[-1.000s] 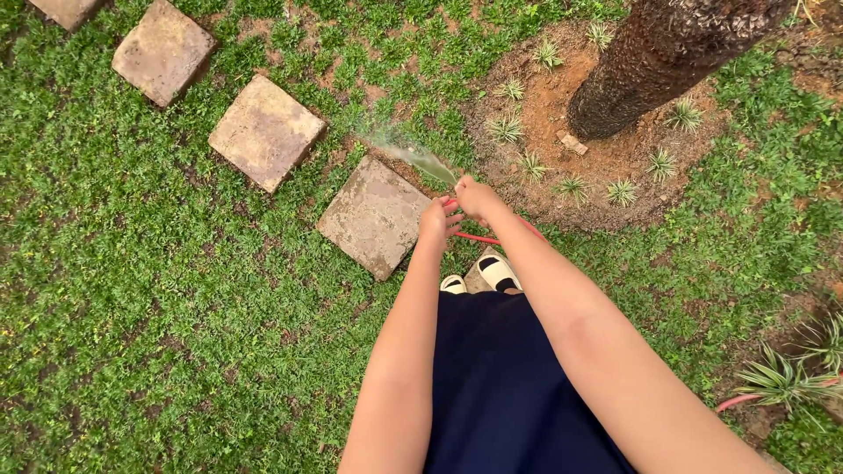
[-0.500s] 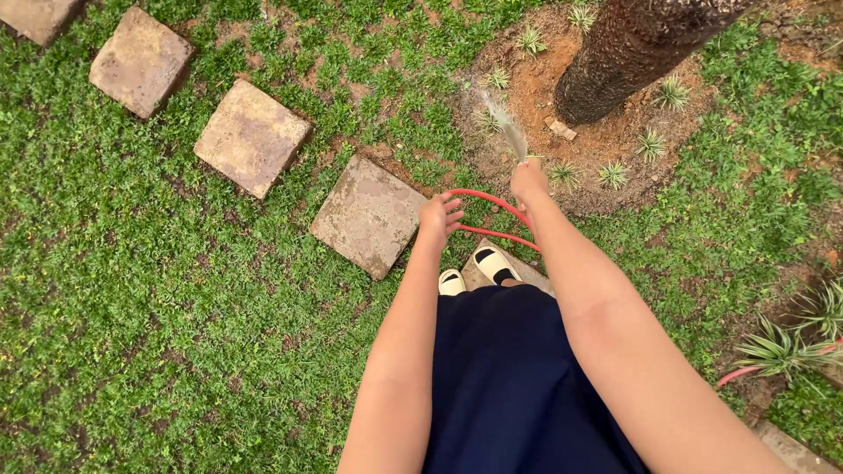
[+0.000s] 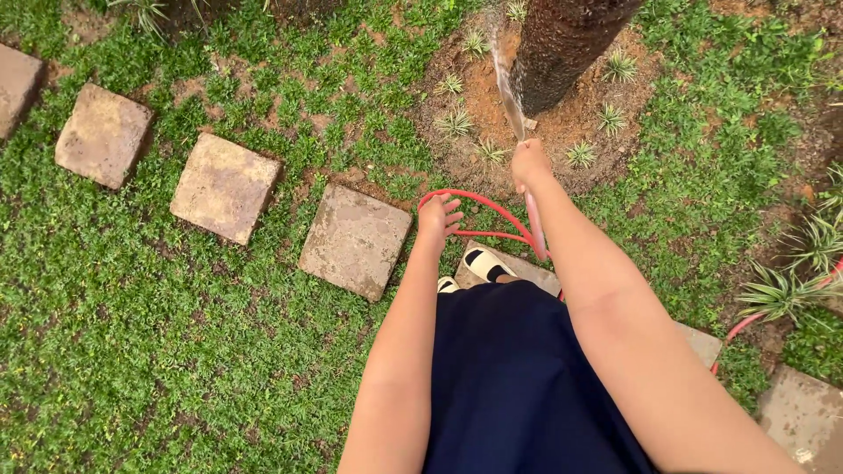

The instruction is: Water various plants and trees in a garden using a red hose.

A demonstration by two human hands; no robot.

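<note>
Near the foot of a rough dark tree trunk (image 3: 562,48), the right hand (image 3: 529,165) is closed around the end of a red garden hose (image 3: 492,204), and a thin stream of water (image 3: 507,83) shoots from it toward the bare brown soil (image 3: 479,88) ringing the trunk. Behind that hand the hose curves in a loop to the left hand (image 3: 438,215), which rests against it with fingers spread and not gripping. Small spiky seedlings (image 3: 455,123) dot the soil, some just beside the stream. On the grass (image 3: 132,307) to the left, a row of square stepping stones (image 3: 356,239) runs away diagonally; the farthest one is cut off at the frame's edge. A sandalled foot (image 3: 485,263) stands on another slab below the hands, half hidden by a dark blue skirt (image 3: 509,377). The hose nozzle itself is covered by the right hand, so its shape cannot be made out. Another stretch of red hose (image 3: 738,329) shows at the right among striped leafy plants (image 3: 781,294); how it joins the loop is hidden by the right arm.
</note>
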